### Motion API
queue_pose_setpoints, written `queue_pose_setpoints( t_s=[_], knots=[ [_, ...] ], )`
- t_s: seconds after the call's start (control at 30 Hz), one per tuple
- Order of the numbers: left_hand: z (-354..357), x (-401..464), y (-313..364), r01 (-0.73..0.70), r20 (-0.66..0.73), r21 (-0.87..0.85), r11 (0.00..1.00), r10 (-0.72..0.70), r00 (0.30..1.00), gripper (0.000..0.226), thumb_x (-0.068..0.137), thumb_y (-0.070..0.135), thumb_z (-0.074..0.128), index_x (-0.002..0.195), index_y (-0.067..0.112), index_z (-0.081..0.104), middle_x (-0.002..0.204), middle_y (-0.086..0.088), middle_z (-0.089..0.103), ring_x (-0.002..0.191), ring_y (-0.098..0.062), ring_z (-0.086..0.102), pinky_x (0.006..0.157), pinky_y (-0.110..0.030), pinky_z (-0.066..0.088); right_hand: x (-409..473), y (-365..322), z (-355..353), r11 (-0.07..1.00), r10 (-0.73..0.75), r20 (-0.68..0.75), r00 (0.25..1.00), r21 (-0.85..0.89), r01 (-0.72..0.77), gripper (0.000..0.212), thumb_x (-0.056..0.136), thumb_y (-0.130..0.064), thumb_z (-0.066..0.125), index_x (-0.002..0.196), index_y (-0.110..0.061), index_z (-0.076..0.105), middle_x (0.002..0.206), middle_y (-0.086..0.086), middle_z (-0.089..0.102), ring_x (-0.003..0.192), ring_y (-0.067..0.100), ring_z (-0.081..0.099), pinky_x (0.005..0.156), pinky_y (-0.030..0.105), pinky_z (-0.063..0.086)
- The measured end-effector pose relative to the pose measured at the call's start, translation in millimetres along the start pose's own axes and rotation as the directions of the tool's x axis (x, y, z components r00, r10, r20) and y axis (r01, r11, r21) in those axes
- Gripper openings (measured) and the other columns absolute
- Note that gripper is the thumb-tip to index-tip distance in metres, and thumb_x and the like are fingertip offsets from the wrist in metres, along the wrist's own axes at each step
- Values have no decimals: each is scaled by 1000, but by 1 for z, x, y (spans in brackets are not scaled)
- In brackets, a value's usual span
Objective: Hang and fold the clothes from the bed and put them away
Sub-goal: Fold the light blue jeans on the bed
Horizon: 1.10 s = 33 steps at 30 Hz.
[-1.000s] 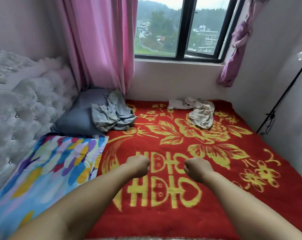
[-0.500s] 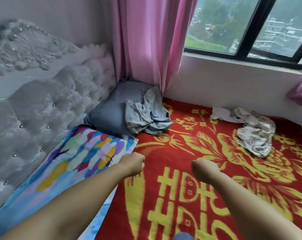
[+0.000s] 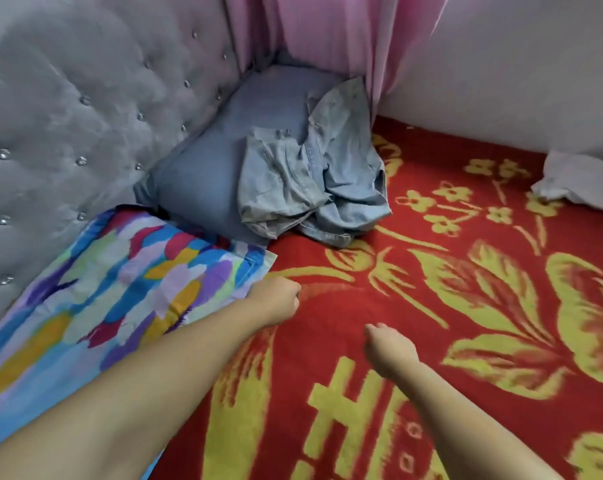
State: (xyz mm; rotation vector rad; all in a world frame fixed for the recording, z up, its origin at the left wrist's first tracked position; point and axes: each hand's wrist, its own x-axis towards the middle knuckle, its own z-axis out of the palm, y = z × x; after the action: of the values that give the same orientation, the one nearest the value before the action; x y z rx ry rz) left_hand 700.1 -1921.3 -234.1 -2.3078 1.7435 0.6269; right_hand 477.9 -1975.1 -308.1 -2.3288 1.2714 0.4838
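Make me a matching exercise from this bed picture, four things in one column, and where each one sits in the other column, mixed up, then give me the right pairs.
Things:
1. crumpled denim garment
2. multicoloured pillow
3. white garment
4. pink curtain

Places:
A. flat along the grey tufted headboard, by the left hand
B. at the right edge of the view, on the red blanket
C. hanging in the corner above the bed
D. partly on the grey-blue pillow, partly on the red blanket

Pairs: 1-D, 2-A, 3-B, 4-C
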Motion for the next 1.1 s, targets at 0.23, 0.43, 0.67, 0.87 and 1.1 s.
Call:
queue_pose_setpoints(
  t_s=[0.23,0.43,0.67,0.87,1.1],
  knots=[
    [82,119,23,-107,-10,74,991,109,994,29,93,20,42,114,14,60,117,-8,61,109,-31,57,83,-39,47,123,43,65,997,-69,-165,984,21,74,38,95,-33,42,131,-25,49,133,4,45,126,27,38,103,43,31],
    [95,215,15,-82,-170,198,977,117,978,68,88,18,51,149,14,23,147,-12,30,135,-29,30,101,-42,35,137,59,118,977,-108,-673,732,64,203,38,83,-31,41,105,-11,66,108,8,62,108,26,46,99,41,27],
    [71,298,25,6,-290,285,958,80,954,28,93,5,37,120,9,45,124,-14,52,118,-33,48,99,-43,33,135,61,116,977,-124,-680,723,44,209,34,83,-31,42,105,-16,63,108,4,60,108,22,43,101,40,28],
    [93,252,34,-56,-225,276,960,121,967,22,94,15,42,112,5,48,114,-16,60,106,-37,56,80,-44,39,134,55,116,976,-111,-687,718,61,210,34,83,-31,42,105,-17,65,108,2,60,108,22,47,101,38,28],
    [140,135,32,-151,-60,320,935,179,982,26,94,9,35,118,8,46,118,-12,58,109,-33,55,85,-40,40,110,53,111,979,-153,-582,799,21,203,42,88,-22,44,123,-10,62,127,9,60,121,30,56,113,44,28]
  ],
)
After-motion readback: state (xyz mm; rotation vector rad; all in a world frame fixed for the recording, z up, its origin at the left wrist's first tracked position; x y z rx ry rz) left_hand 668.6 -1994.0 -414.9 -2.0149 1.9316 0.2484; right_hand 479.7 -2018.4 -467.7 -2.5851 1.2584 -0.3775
